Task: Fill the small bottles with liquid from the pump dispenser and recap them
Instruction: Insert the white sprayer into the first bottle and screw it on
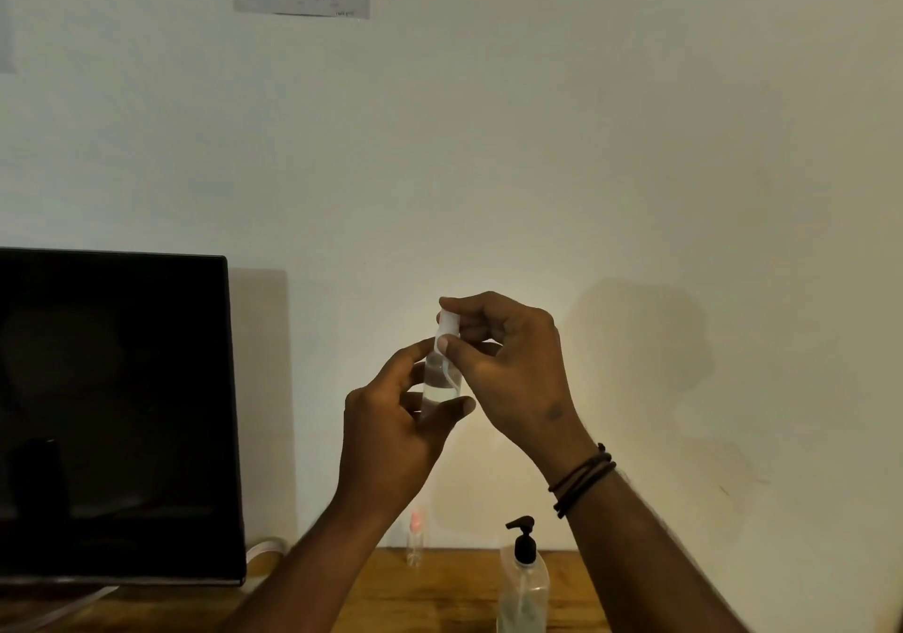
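Recapping judged in hand: at frame centre a clear small bottle [441, 383] is gripped by the left hand [396, 417], its white spray cap [448, 323] pinched by the right hand [508, 363] (liquid visible inside). Next, the cap is to be twisted tight. Lower frame: wooden counter [440, 598], pump dispenser [523, 578], second small bottle [416, 544], dark monitor [117, 412], pale wall.

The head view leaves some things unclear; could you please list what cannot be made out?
- Small bottle: cap thread seating hidden by right hand fingers; base hidden by left hand.
- Pump dispenser: bottom cut off by lower edge.
- Pink-capped bottle: too small, dim; fill level unclear.
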Motion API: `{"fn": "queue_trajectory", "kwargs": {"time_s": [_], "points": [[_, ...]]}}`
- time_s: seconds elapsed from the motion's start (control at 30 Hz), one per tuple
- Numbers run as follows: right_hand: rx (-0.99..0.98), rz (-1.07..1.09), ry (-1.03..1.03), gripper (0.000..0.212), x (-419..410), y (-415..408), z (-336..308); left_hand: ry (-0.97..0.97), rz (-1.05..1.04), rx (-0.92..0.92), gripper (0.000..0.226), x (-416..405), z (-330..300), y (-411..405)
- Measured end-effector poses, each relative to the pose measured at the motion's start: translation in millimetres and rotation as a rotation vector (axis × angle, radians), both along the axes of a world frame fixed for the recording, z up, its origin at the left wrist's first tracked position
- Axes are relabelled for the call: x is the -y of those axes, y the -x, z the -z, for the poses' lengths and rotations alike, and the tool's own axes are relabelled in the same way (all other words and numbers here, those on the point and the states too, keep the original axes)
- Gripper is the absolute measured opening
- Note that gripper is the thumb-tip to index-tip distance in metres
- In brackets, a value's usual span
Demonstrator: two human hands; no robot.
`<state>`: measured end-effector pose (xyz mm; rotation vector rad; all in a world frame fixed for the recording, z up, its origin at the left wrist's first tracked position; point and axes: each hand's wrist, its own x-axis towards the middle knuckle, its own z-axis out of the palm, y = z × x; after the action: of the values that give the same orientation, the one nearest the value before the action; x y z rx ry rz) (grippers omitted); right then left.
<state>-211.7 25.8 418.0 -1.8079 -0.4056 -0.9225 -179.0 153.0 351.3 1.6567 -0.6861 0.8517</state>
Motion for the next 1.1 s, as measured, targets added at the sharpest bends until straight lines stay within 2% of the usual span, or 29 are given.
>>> {"fn": "queue_trajectory", "kwargs": {"time_s": [0.27,0.6,0.9,1.1], "points": [[0.045,0.034,0.046,0.022,-1.2,-2.2,8.7,0.047,-0.018,0.026,0.052,3.0,9.5,0.9],[-0.01,-0.004,0.009,0.034,3.6,-15.6,25.8,0.019,0.013,-0.057,0.058,7.3,23.9,-13.6],[-0.153,-0.015,-0.061,0.025,12.1,-43.7,67.7,-0.036,-0.022,-0.188,0.054,14.5,66.4,-42.1],[-0.273,0.0,-0.125,0.02,14.7,-72.1,127.5,-0.003,0.028,-0.311,0.05,24.8,118.1,-62.5]]}}
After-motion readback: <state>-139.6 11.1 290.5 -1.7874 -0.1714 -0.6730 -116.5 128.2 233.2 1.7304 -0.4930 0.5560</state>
